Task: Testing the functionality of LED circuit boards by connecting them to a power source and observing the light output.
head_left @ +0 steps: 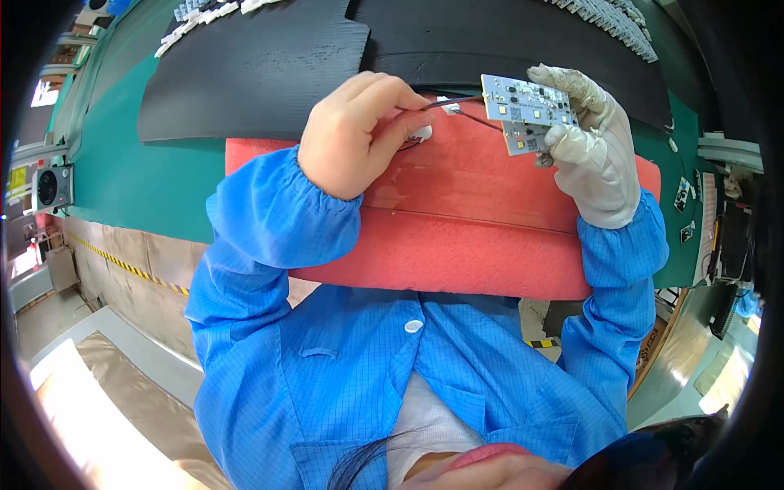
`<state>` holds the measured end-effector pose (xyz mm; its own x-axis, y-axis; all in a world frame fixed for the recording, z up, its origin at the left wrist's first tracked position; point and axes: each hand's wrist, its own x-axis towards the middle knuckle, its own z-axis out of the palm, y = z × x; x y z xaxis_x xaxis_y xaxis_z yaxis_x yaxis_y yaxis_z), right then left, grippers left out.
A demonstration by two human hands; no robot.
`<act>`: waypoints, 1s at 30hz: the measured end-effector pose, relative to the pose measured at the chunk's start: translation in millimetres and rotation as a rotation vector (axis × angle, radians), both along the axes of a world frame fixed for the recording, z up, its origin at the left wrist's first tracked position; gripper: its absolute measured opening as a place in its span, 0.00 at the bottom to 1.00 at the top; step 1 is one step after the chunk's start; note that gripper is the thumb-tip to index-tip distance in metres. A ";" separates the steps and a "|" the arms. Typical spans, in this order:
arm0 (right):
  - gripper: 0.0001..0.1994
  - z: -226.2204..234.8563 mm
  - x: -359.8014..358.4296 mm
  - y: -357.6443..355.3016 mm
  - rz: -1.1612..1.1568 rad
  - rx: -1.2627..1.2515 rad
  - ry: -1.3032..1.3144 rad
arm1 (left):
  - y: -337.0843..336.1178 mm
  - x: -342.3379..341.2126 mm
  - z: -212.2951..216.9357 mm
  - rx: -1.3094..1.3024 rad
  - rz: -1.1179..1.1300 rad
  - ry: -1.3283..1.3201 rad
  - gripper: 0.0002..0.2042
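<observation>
My right hand (pixel 590 155), in a white glove, holds a small white circuit board (pixel 527 108) with yellow square parts, tilted up above a red foam pad (pixel 474 220). A second small board piece shows just under it. My bare left hand (pixel 359 135) pinches thin black and red wires (pixel 457 108) that run to the board's left edge. A small white connector (pixel 421 132) lies by my left fingers on the pad. Both forearms wear blue sleeves.
Black ridged mats (pixel 253 69) lie beyond the pad on a green bench (pixel 114 155). Several white boards are stacked at the far right (pixel 612 24) and far left (pixel 200 12). Small items sit at the bench's right edge (pixel 684 204). The floor lies left.
</observation>
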<state>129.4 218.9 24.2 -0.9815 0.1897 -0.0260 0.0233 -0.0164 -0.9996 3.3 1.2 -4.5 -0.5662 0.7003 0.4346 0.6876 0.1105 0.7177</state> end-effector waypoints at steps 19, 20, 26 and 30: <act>0.13 -30.4 1.5 31.6 0.007 0.450 -0.015 | -0.7 -3.8 -2.8 -0.008 -0.051 0.213 0.07; 0.14 -27.5 2.0 31.4 -0.091 0.207 -0.327 | -0.8 -3.8 -2.5 -0.007 -0.050 0.202 0.07; 0.26 -26.8 -3.2 14.6 -0.172 0.476 -0.039 | -1.3 -3.8 -0.8 -0.011 -0.049 0.165 0.07; 0.28 -19.2 -2.5 13.9 -0.315 0.178 -0.332 | -3.0 -4.2 -2.2 -0.021 -0.059 0.227 0.07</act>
<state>126.9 232.8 5.1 -0.8201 0.5057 -0.2678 0.3622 0.0964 -0.9271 -1.0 -1.8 -6.7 -0.4129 0.7399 0.5312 0.8370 0.0784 0.5415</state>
